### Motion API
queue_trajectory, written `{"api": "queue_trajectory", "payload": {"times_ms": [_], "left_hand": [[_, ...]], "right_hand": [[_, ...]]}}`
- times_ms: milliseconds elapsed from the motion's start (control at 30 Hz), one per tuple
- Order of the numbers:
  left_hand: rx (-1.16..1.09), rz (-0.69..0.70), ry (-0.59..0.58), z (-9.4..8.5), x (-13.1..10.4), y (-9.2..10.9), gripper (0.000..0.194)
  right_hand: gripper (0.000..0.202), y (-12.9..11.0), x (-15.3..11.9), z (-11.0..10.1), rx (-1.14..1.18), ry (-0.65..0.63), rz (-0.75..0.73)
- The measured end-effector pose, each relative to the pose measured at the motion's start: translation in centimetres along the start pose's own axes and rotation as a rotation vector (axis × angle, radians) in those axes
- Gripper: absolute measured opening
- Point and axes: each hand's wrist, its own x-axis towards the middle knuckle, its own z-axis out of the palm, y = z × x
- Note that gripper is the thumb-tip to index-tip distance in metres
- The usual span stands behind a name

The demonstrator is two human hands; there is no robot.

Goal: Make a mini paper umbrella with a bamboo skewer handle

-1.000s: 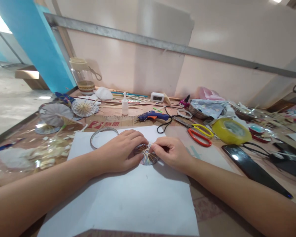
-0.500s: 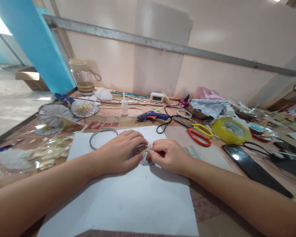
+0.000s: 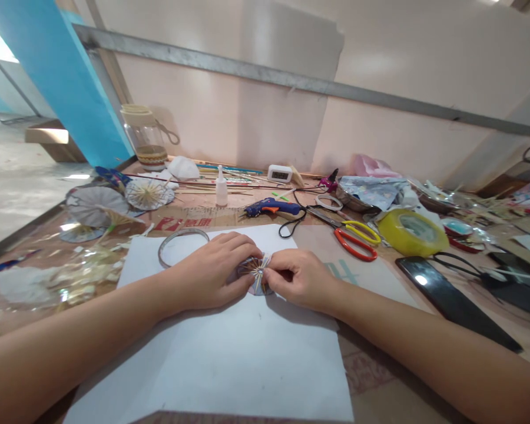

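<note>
A small round pleated disc (image 3: 259, 285) with pale thin ribs meeting at its centre lies on white paper (image 3: 247, 365). Over its left side rests my left hand (image 3: 221, 268), fingers bent and close together, thumb at the disc's edge. My right hand (image 3: 298, 275) is closed in a pinch at the disc's right side, thumb and forefinger against the ribs near the centre. Part of the disc is hidden under the fingers. A grey ring (image 3: 162, 250) lies on the paper beyond my left wrist.
Behind the paper are a blue glue gun (image 3: 274, 207), a small bottle (image 3: 221, 191) and scissors (image 3: 355, 244). Yellow tape (image 3: 413, 232) and a phone (image 3: 457, 303) lie right. Pleated paper pieces (image 3: 97, 206) and scraps are left; a jar (image 3: 145, 138) stands behind.
The whole view has shifted very slightly. Both hands keep nearly the same place and grip at the disc.
</note>
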Motion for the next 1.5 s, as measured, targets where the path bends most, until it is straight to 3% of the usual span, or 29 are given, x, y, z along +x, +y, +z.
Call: {"api": "queue_trajectory", "payload": {"times_ms": [133,333,700,1067,1233,1500], "left_hand": [[0.002,-0.002,-0.004,-0.06,-0.02,0.02,0.028],[0.003,0.003,-0.007,-0.07,0.06,0.01,0.028],[0.006,0.004,-0.001,-0.09,0.1,0.11,0.028],[0.004,0.004,0.003,-0.17,0.08,0.22,0.027],[0.008,0.002,-0.007,-0.15,0.07,0.16,0.028],[0.004,0.011,-0.001,-0.14,0.04,0.14,0.028]], "right_hand": [[0.03,0.0,-0.11,-0.07,0.022,0.004,-0.004],[0.03,0.19,-0.16,-0.44,0.093,0.109,-0.041],[0.028,0.25,0.0,-0.19,0.065,0.003,0.0],[0.031,0.12,-0.06,-0.26,0.021,-0.005,-0.023],[0.031,0.09,-0.14,-0.44,0.057,0.068,-0.058],[0.029,0.17,-0.18,-0.25,0.04,0.0,-0.054]]}}
